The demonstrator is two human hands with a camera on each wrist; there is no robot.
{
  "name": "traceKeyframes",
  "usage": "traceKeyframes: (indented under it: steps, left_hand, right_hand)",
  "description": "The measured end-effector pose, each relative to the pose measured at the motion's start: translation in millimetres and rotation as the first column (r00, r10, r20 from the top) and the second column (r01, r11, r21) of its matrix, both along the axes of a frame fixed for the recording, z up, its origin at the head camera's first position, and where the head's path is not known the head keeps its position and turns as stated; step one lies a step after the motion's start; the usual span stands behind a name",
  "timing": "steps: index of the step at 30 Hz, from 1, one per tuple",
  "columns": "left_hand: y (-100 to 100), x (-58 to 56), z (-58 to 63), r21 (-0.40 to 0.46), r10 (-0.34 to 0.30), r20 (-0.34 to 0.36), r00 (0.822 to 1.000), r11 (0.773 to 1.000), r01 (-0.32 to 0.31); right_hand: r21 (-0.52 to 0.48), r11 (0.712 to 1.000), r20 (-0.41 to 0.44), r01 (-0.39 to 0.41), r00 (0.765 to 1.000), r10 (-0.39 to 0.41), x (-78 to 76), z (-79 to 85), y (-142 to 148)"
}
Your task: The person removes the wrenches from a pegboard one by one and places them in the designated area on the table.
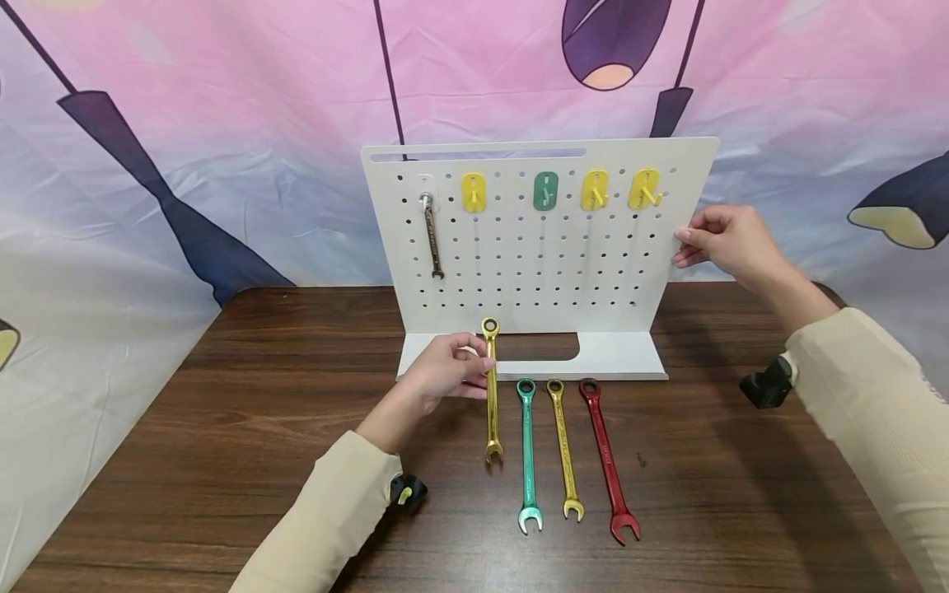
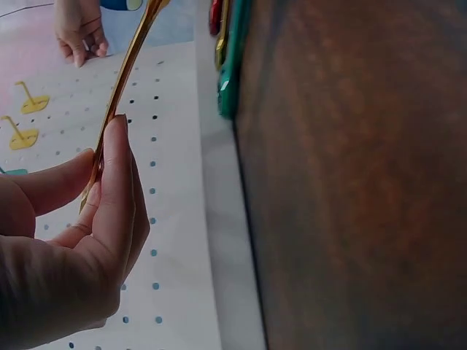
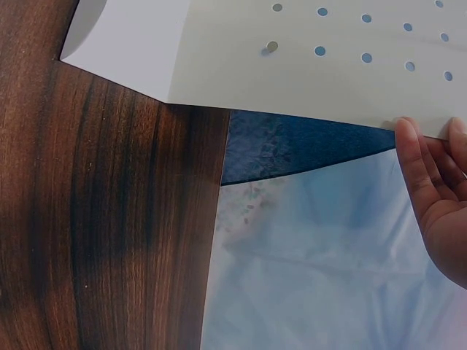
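My left hand [image 1: 452, 366] pinches a gold combination wrench [image 1: 492, 412] between thumb and fingers, its ring end up, in front of the pegboard's base. The left wrist view shows the thumb and fingers [image 2: 117, 168] on its shank. At the white pegboard [image 1: 519, 247], my right hand [image 1: 722, 239] grips the right edge with thumb and fingertips; the right wrist view shows fingers [image 3: 412, 153] right at that edge. A small dark wrench [image 1: 433, 239] hangs from the white hook at the upper left. Yellow hooks [image 1: 595, 191] and a green hook [image 1: 545, 191] hold nothing.
On the brown table [image 1: 259, 428], a green wrench [image 1: 528, 453], a second gold wrench [image 1: 563, 449] and a red wrench [image 1: 608, 461] lie side by side before the board's base [image 1: 623, 358]. A patterned cloth [image 1: 259, 148] hangs behind.
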State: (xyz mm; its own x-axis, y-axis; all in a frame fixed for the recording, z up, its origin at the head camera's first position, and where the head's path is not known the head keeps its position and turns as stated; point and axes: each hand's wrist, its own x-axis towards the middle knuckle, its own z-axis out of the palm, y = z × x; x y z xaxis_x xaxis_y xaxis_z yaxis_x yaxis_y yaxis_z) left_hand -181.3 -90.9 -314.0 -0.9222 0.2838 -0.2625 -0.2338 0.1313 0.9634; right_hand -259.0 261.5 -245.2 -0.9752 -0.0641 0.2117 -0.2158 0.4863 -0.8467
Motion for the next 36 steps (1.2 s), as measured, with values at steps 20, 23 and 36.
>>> traceKeyframes:
  steps: [20, 23, 36]
  left_hand:
    - [-2.6, 13.8, -22.1, -0.015, -0.115, 0.121, 0.986, 0.993, 0.118]
    - [-2.0, 14.3, -23.1, -0.024, -0.136, 0.143, 0.98, 0.99, 0.141]
    - [-1.3, 15.1, -27.3, -0.067, -0.128, 0.203, 0.971, 0.987, 0.144]
  right_hand:
    - [-0.001, 1.0, 0.013, -0.001, 1.0, 0.001, 1.2, 1.6, -0.3]
    - [0.003, 1.0, 0.014, 0.001, 1.0, -0.001, 0.6, 1.3, 0.0]
    - [-0.016, 1.0, 0.016, -0.003, 1.0, 0.003, 0.2, 1.6, 0.1]
